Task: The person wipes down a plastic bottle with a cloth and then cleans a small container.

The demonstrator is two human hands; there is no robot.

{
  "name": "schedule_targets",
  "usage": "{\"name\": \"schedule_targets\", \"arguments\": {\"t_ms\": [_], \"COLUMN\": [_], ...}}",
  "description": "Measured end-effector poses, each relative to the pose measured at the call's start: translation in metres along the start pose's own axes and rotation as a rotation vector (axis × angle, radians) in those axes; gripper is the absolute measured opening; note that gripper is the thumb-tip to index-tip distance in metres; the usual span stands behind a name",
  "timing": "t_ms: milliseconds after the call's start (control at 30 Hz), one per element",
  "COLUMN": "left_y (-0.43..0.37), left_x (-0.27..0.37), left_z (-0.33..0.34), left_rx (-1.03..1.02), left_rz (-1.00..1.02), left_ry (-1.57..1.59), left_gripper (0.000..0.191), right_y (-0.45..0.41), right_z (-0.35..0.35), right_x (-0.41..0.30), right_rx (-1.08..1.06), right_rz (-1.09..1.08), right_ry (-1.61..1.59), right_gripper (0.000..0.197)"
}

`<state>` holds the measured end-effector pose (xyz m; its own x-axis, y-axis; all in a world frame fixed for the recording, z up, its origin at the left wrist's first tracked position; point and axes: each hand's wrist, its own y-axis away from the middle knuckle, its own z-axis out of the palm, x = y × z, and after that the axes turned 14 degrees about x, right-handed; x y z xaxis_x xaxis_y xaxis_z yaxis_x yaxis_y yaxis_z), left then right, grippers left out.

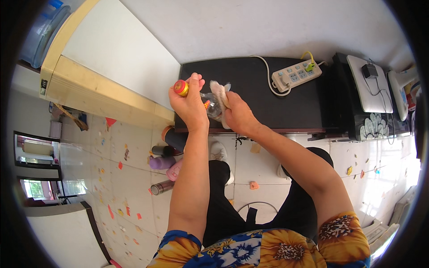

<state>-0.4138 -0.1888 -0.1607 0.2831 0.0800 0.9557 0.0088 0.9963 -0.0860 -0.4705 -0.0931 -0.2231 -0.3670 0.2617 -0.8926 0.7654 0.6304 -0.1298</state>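
My left hand [190, 104] is closed around the neck end of a clear plastic bottle [213, 109] with a red and yellow cap [181, 87]. The bottle lies roughly sideways above the black tabletop [234, 72], its body partly hidden by my hands. To its right, my right hand [238, 112] grips a pale, whitish cloth [219, 95] pressed against the bottle. A red and orange patch shows on the bottle between the hands.
A white power strip [297, 76] with plugs and a cable lies at the tabletop's back right. Beyond it sits a silver laptop-like device [368, 83] with a black adapter [369, 71]. Several drink bottles and flasks, one purple [162, 162], stand on the floor at the left.
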Motion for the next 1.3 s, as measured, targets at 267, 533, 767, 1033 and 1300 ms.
{"name": "schedule_targets", "arguments": {"t_ms": [267, 533, 767, 1033, 1300], "left_y": [-0.008, -0.017, -0.008, -0.008, -0.006], "left_x": [0.000, -0.001, -0.008, -0.006, -0.007], "left_z": [-0.005, -0.017, -0.006, -0.011, -0.006], "left_rx": [0.069, -0.269, -0.176, -0.274, -0.230], "left_rz": [-0.015, -0.078, 0.023, 0.005, 0.084], "left_ry": [0.059, 0.094, -0.004, 0.045, 0.066], "left_gripper": [0.024, 0.042, 0.015, 0.030, 0.023], "right_y": [0.013, 0.007, 0.009, -0.011, 0.003], "right_z": [0.022, 0.021, 0.017, 0.012, 0.021], "right_x": [0.010, 0.008, -0.006, 0.026, 0.004], "right_rx": [0.110, 0.044, 0.204, -0.096, 0.231], "right_rz": [-0.310, 0.053, -0.292, 0.135, -0.274], "right_ry": [-0.144, -0.093, -0.208, 0.029, -0.212], "right_gripper": [0.059, 0.045, 0.047, 0.030, 0.047]}}
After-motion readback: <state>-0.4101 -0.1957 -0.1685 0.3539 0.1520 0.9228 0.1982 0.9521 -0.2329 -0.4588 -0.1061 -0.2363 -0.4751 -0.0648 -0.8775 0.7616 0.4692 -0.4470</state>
